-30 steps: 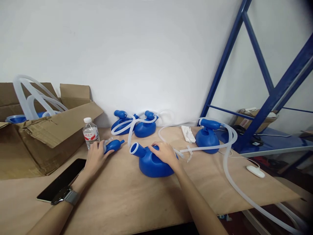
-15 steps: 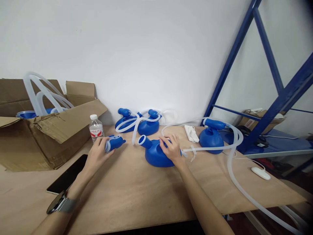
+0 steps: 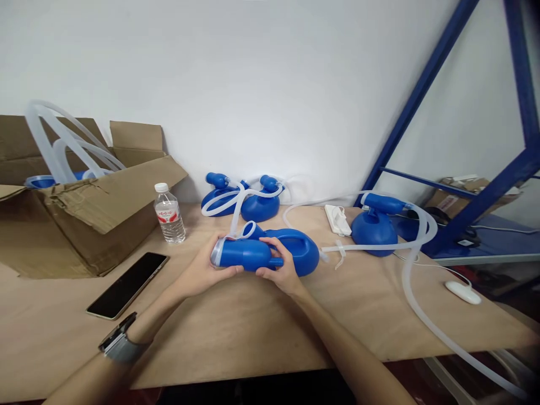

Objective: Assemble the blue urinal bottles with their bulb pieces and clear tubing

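Both my hands hold a small blue plastic connector piece level above the wooden table. My left hand grips its wide, clear-rimmed end and my right hand pinches its narrow end. Right behind it lies a blue plastic jug with a round spout and a handle; whether my right hand touches it is unclear. A watch sits on my left wrist.
Two blue jugs with white hoses stand by the wall, a third at the right with a long hose trailing off the table. Water bottle, phone, open cardboard box, blue metal rack, white mouse-like item.
My left hand lifted the small blue piece from beside the bottle and carried it to the centre. My right hand left the jug's top and took the piece's narrow end.
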Motion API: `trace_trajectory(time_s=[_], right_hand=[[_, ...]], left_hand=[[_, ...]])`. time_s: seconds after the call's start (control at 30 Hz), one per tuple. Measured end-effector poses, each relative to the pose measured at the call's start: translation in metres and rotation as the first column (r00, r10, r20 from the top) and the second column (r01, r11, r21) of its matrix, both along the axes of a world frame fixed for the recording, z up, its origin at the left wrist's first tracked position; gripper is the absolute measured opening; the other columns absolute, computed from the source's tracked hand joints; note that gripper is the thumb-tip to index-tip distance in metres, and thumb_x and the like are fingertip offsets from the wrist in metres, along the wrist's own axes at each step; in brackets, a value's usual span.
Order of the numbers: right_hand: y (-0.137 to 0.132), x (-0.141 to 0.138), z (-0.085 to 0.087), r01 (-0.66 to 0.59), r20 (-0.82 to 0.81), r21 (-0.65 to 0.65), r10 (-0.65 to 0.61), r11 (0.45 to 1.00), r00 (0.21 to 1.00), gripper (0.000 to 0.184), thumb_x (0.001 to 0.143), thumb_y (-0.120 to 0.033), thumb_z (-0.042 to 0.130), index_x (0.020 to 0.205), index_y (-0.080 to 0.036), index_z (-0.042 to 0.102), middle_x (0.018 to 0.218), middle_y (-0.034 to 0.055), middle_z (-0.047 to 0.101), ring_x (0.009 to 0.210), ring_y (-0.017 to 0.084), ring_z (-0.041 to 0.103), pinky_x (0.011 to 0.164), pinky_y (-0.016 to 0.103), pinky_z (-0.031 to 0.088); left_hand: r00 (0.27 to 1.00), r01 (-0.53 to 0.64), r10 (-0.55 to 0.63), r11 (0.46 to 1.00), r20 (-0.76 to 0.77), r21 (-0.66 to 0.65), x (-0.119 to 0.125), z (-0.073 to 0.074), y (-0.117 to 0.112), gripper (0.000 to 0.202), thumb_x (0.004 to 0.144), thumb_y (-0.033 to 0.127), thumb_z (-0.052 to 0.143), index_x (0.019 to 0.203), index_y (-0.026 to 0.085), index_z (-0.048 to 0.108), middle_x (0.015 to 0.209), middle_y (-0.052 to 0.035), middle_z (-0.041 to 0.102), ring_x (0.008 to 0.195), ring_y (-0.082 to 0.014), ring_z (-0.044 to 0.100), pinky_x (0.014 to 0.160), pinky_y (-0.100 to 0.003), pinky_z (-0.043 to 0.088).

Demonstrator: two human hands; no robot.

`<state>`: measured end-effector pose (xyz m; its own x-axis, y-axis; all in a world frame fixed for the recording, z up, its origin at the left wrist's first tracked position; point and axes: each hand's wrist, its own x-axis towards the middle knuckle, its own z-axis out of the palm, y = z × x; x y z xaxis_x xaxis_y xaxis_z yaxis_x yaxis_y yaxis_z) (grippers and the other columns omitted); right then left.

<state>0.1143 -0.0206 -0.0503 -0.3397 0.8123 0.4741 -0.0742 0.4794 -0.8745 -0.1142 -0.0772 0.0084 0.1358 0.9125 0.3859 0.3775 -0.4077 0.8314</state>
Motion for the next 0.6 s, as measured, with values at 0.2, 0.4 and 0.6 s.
trace_trajectory(time_s=[0.2,0.4,0.6], right_hand=[[0.001,0.003,-0.007,0.056,0.067,0.128,-0.065,0.990,0.996,0.061,0.079,-0.045,0.084,0.130,-0.029,0.055,0.130,0.0074,0.058,0.117,0.027,0.063,0.100,0.043,0.056],[-0.008,-0.005,-0.017,0.043,0.179,0.561,-0.172,0.827,0.969,0.058,0.087,-0.028,0.078,0.137,-0.028,0.048,0.134,0.0119,0.053,0.129,0.028,0.057,0.112,0.048,0.049],[-0.009,-0.003,-0.027,-0.109,0.340,0.649,-0.158,0.753,0.927,0.059,0.096,-0.021,0.066,0.150,-0.029,0.041,0.151,0.0148,0.046,0.144,0.030,0.048,0.117,0.052,0.047]], left_hand=[[0.920,0.091,-0.001,0.973,0.391,-0.212,0.017,-0.031,0.026,0.052,0.075,0.045,0.083,0.116,0.024,0.061,0.123,-0.0069,0.064,0.109,-0.0275,0.063,0.082,-0.033,0.057],[0.846,-0.042,0.206,0.945,0.493,-0.323,0.019,-0.060,0.029,0.049,0.080,0.055,0.075,0.114,0.022,0.061,0.111,-0.0047,0.064,0.102,-0.0241,0.063,0.079,-0.029,0.054],[0.900,-0.127,0.212,0.963,0.381,-0.237,0.021,-0.063,0.023,0.038,0.084,0.054,0.071,0.105,0.024,0.060,0.106,-0.0025,0.065,0.099,-0.0206,0.063,0.091,-0.031,0.053]])
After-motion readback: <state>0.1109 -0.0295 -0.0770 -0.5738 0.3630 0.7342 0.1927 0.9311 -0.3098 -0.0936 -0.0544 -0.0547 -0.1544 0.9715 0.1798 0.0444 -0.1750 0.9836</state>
